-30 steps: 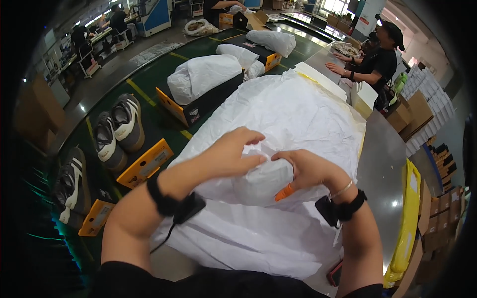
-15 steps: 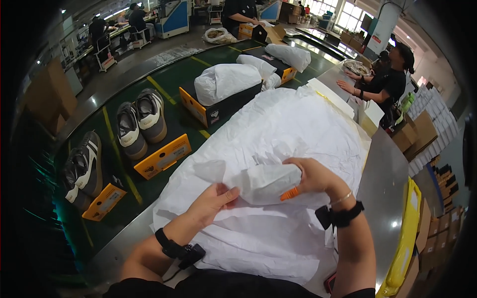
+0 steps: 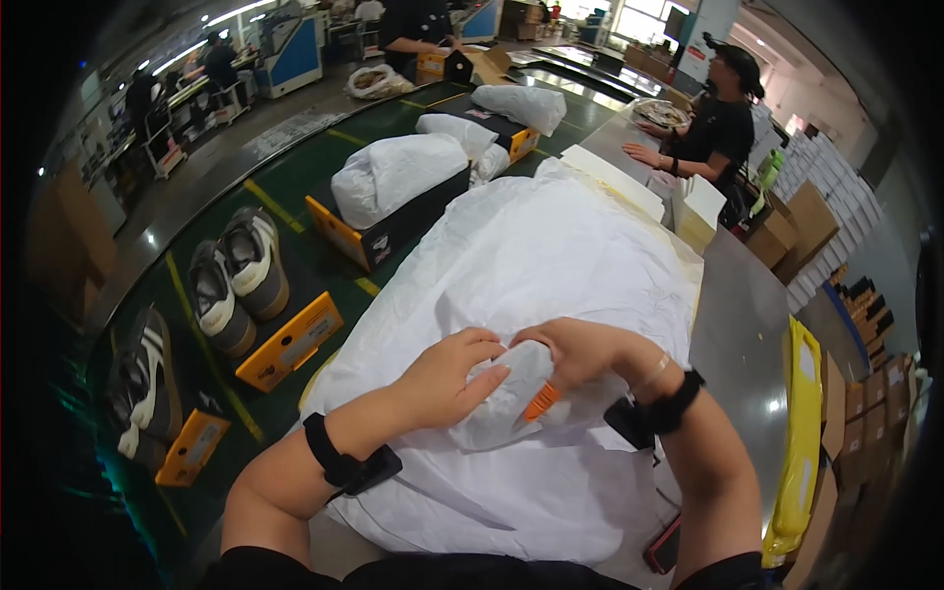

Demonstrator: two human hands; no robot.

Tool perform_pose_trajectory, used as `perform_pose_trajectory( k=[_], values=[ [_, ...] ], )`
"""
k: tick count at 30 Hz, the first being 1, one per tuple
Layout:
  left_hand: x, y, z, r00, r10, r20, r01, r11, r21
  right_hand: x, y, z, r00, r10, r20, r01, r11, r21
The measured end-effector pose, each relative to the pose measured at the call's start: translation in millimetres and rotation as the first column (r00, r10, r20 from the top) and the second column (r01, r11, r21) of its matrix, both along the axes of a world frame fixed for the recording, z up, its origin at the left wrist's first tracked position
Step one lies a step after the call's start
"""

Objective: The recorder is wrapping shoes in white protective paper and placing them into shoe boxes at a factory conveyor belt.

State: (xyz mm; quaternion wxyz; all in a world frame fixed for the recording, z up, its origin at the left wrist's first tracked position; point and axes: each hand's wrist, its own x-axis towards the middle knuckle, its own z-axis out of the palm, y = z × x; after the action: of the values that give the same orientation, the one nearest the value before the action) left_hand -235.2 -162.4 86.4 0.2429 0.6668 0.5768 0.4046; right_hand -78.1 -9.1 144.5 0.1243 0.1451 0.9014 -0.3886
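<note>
A white paper-wrapped bundle sits low over a broad pile of white sheets; its contents are hidden. My left hand is bent around the bundle's left side, thumb and fingers pressing the paper. From the right, my right hand grips the far right end. An orange ribbed piece, perhaps a finger sleeve, shows at the fingertips of that hand. Both wrists wear black straps with small devices.
On the green belt to the left stand striped sneakers on boxes with orange ends. Farther along, white wrapped bundles rest on dark boxes. A co-worker stands at the right. A yellow plastic package lies along the metal table's right edge.
My hands have come closer together, the right one moving left and down. Both now press the bundle, which looks more folded in. The whole view has shifted slightly.
</note>
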Motion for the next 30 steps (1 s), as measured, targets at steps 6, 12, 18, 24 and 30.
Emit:
perform_pose_trajectory(
  k=[6, 12, 18, 24, 30],
  values=[
    [-55, 66, -22, 0.990, 0.058, 0.128, 0.009, 0.881, -0.472, -64, 55, -20, 0.908, -0.039, 0.416, 0.039, 0.999, 0.008],
    [-49, 72, 9, 0.995, -0.093, 0.041, 0.101, 0.960, -0.261, -66, 73, -24, 0.915, -0.228, 0.332, 0.098, 0.926, 0.365],
    [-43, 51, -2, 0.907, -0.377, -0.189, 0.397, 0.914, 0.082, -27, 29, -24, 0.944, -0.021, -0.330, 0.261, 0.659, 0.705],
    [-47, 41, 1, 0.950, -0.283, 0.132, 0.304, 0.936, -0.177, 78, -93, -67, 0.622, -0.680, -0.389, 0.567, 0.734, -0.374],
    [-41, -12, 31, 0.893, -0.285, 0.349, 0.441, 0.706, -0.554, 104, -71, -92, 0.061, -0.981, 0.183, -0.149, -0.190, -0.970]
  ],
)
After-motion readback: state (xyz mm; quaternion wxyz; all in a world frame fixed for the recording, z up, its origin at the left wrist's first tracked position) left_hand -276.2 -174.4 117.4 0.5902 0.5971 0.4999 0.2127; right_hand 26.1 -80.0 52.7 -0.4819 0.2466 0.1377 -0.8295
